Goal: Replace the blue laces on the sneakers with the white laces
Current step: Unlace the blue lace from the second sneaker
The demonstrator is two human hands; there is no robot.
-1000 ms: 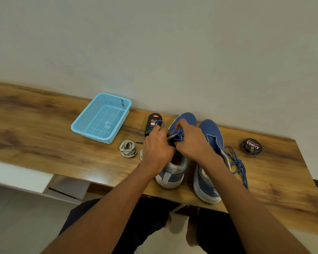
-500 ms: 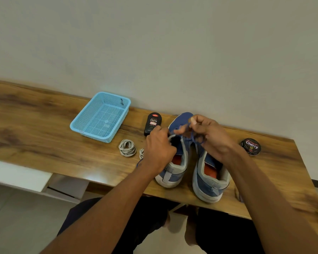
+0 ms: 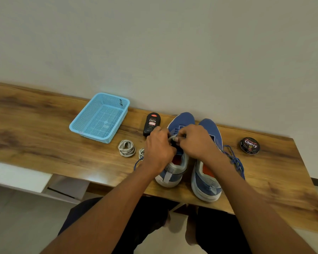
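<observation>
Both hands work over the tongue of the left sneaker [image 3: 174,173]: left hand [image 3: 159,149] curled, gripping its upper, right hand [image 3: 195,142] pinching the blue lace [image 3: 174,132] at the eyelets. Right sneaker [image 3: 207,182] stands just beside, a loose blue lace [image 3: 236,161] trailing on its right. White laces [image 3: 126,147] lie coiled left of the hands, near the basket [image 3: 99,118].

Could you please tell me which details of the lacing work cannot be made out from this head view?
- Eyelets of the left sneaker: covered by the left hand and right hand.
- What each hand's fingers hold: hidden behind the knuckles.
- Second white lace bundle: mostly behind the left wrist, unlike the full white lace bundle.
- Small print on the polish bottle and polish tin: too small.
- Dark item on the basket wall: too small.
</observation>
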